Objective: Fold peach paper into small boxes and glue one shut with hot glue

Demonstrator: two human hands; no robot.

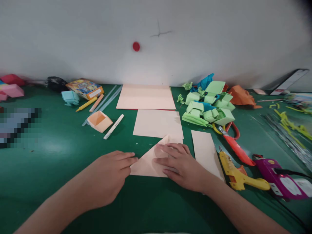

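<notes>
Now both hands (109,175) flat, folded paper triangle (148,162)

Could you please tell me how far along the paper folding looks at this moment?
One fold looks done: the peach sheet already lies as a triangle. In hand: the right hand presses flat on it while the left hand touches its left corner. Two flat sheets and a strip lie unfolded beyond.

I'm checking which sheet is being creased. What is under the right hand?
The right hand lies flat on a peach paper folded into a triangle, on the green table. The left hand touches its left corner. The paper's right part is covered.
</notes>
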